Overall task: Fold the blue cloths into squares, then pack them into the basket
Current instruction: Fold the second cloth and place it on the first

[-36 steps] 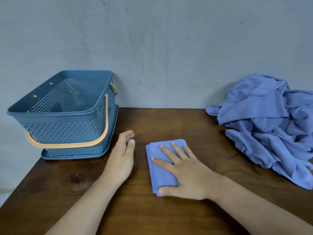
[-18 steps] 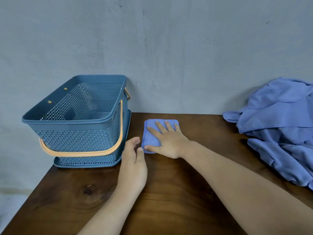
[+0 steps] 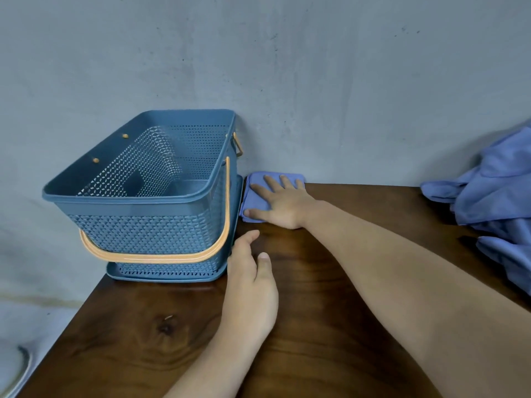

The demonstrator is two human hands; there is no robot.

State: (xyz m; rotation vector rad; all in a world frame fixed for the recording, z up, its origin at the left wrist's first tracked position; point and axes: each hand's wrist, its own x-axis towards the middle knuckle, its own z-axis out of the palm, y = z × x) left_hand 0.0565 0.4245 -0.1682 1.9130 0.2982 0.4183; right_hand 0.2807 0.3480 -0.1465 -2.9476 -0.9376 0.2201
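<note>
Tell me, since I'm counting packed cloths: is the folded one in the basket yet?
Not yet. The folded cloth lies on the table beside the basket, under the flat right hand.

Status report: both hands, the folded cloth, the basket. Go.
Right hand flat on folded cloth, at table's back edge beside basket. Left hand open, empty, on table. Basket interior looks empty. Unfolded pile waiting far right.

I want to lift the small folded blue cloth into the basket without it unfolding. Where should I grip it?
Probably pinch the near edge of the small folded blue cloth, coming from the front. The blue plastic basket crowds its left side, the grey wall sits behind, and the right hand lies flat on top.
</note>
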